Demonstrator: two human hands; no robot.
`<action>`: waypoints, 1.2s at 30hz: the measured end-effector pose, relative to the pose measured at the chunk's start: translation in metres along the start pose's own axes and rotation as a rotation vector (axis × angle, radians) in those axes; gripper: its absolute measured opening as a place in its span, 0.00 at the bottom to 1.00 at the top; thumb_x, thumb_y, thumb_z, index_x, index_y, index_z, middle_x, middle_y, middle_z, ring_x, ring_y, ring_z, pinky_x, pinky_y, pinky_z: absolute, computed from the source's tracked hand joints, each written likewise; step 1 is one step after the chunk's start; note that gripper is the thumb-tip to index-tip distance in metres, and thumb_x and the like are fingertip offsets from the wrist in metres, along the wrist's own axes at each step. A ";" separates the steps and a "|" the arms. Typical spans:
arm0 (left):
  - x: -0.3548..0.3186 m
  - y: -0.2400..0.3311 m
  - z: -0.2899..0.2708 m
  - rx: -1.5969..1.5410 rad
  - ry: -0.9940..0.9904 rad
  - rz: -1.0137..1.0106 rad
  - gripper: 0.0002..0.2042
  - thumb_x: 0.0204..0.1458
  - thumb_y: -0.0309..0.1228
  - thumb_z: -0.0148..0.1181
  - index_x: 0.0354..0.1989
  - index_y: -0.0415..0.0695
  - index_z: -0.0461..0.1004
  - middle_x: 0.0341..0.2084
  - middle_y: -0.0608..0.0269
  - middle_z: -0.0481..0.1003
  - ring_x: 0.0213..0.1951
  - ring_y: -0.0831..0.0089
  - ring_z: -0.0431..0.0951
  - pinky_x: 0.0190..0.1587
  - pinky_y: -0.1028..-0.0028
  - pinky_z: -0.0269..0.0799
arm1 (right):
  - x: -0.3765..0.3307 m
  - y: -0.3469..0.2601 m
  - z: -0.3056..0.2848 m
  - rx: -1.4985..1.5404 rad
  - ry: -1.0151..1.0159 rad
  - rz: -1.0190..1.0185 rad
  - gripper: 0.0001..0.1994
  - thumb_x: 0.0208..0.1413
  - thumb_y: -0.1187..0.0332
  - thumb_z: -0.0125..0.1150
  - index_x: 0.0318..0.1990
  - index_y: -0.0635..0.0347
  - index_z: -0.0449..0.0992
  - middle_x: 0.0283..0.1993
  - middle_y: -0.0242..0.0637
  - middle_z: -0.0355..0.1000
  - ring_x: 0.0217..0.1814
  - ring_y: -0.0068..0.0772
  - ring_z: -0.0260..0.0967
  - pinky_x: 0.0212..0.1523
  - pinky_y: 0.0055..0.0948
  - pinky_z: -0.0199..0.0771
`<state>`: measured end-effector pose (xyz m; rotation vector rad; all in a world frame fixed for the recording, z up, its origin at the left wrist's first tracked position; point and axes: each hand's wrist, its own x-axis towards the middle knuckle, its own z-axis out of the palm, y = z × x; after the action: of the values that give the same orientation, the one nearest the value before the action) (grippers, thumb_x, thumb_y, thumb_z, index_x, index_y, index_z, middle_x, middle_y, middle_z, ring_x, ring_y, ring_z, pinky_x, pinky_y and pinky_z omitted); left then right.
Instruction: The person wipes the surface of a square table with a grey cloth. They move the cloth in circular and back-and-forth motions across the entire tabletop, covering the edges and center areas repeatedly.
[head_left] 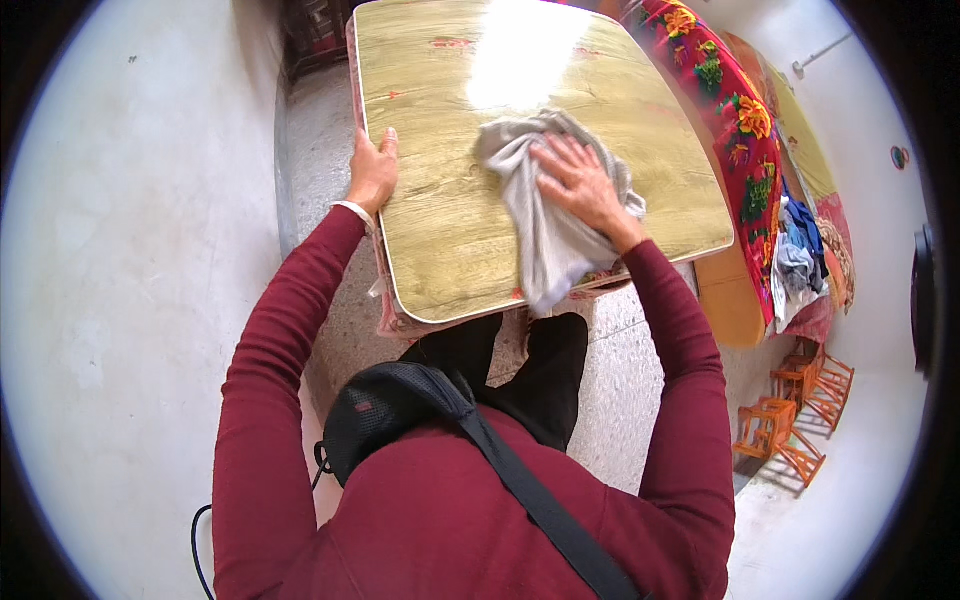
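A table (440, 245) with a pale yellowish wood-grain top and a white rim stands in front of me. My left hand (373, 172) grips its left edge, the thumb on top and the other fingers over the side. A crumpled light grey cloth (550, 240) lies on the tabletop, its lower end at the near edge. My right hand (580, 185) presses on this cloth from above, palm down, with its fingers stretched out and somewhat apart.
A white wall (140, 250) rises on the left. Beyond the table's right side is a seat with a red flowered cover (745, 150). Folded clothes (797, 255) lie beside it. Small orange wooden stools (775, 430) stand on the right. A black bag (375, 415) hangs at my waist.
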<state>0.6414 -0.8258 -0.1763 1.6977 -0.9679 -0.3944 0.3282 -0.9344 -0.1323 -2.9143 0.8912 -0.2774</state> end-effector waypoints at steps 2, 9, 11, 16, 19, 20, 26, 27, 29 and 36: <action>-0.004 0.003 0.001 -0.019 0.005 -0.007 0.23 0.57 0.38 0.51 0.52 0.32 0.59 0.46 0.36 0.69 0.50 0.45 0.70 0.51 0.60 0.64 | 0.031 0.029 0.010 -0.050 0.004 0.171 0.31 0.56 0.39 0.39 0.65 0.36 0.56 0.71 0.37 0.44 0.73 0.47 0.37 0.69 0.50 0.32; 0.001 0.000 0.010 -0.043 0.031 0.022 0.20 0.55 0.36 0.54 0.47 0.32 0.61 0.42 0.34 0.70 0.46 0.44 0.71 0.49 0.59 0.65 | 0.114 -0.025 0.026 -0.132 -0.065 0.317 0.31 0.57 0.38 0.32 0.67 0.32 0.48 0.73 0.41 0.34 0.73 0.60 0.27 0.66 0.60 0.20; 0.001 0.001 0.005 -0.043 0.023 0.003 0.21 0.55 0.37 0.54 0.48 0.32 0.60 0.43 0.35 0.70 0.47 0.45 0.71 0.50 0.60 0.65 | 0.109 -0.067 0.028 -0.106 -0.107 0.127 0.29 0.59 0.40 0.28 0.68 0.31 0.46 0.73 0.41 0.32 0.73 0.58 0.24 0.66 0.61 0.19; 0.001 -0.007 -0.011 -0.147 -0.088 -0.044 0.31 0.54 0.41 0.54 0.58 0.31 0.52 0.51 0.35 0.65 0.54 0.48 0.66 0.57 0.63 0.60 | 0.031 -0.108 0.010 0.050 -0.027 -0.200 0.28 0.59 0.44 0.38 0.65 0.37 0.55 0.71 0.41 0.43 0.73 0.51 0.33 0.69 0.50 0.28; -0.035 -0.018 -0.012 -0.172 -0.180 -0.004 0.38 0.53 0.44 0.55 0.63 0.32 0.45 0.55 0.39 0.62 0.58 0.55 0.62 0.59 0.66 0.57 | -0.013 -0.086 -0.011 0.054 -0.133 -0.093 0.26 0.59 0.49 0.43 0.65 0.37 0.57 0.72 0.34 0.42 0.74 0.43 0.32 0.70 0.46 0.28; -0.063 -0.004 -0.016 -0.136 -0.228 0.069 0.37 0.54 0.44 0.55 0.63 0.33 0.44 0.56 0.43 0.62 0.58 0.60 0.63 0.59 0.68 0.58 | -0.021 -0.062 -0.006 0.056 -0.089 -0.060 0.29 0.58 0.42 0.40 0.65 0.35 0.55 0.72 0.33 0.42 0.74 0.44 0.32 0.70 0.47 0.25; -0.131 0.009 -0.024 -0.186 -0.199 0.157 0.40 0.55 0.36 0.56 0.66 0.35 0.34 0.60 0.45 0.56 0.61 0.62 0.57 0.62 0.70 0.51 | 0.069 0.012 0.021 -0.088 0.032 0.250 0.31 0.57 0.41 0.36 0.66 0.39 0.53 0.72 0.36 0.41 0.73 0.53 0.33 0.68 0.54 0.28; -0.131 0.008 -0.024 -0.224 -0.204 0.153 0.40 0.55 0.33 0.56 0.66 0.35 0.33 0.60 0.45 0.55 0.61 0.63 0.56 0.63 0.70 0.50 | 0.089 0.013 0.025 -0.097 -0.002 0.290 0.31 0.57 0.41 0.35 0.66 0.39 0.53 0.72 0.36 0.41 0.73 0.54 0.33 0.68 0.56 0.28; -0.130 0.007 -0.026 -0.269 -0.204 0.162 0.40 0.55 0.31 0.56 0.66 0.36 0.33 0.61 0.47 0.53 0.62 0.65 0.54 0.63 0.70 0.49 | 0.131 -0.011 0.030 -0.101 -0.014 0.315 0.31 0.57 0.40 0.34 0.66 0.38 0.52 0.72 0.37 0.41 0.73 0.55 0.32 0.67 0.57 0.26; -0.131 0.005 -0.024 -0.414 -0.229 0.081 0.43 0.50 0.33 0.60 0.65 0.33 0.36 0.64 0.43 0.46 0.65 0.59 0.46 0.65 0.67 0.42 | 0.190 -0.092 0.047 -0.071 -0.012 0.114 0.31 0.58 0.39 0.28 0.67 0.33 0.48 0.73 0.36 0.36 0.73 0.55 0.27 0.68 0.55 0.22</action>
<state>0.5755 -0.7107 -0.1896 1.2531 -1.0340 -0.6949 0.5425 -0.9639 -0.1383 -2.9117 1.0817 -0.2237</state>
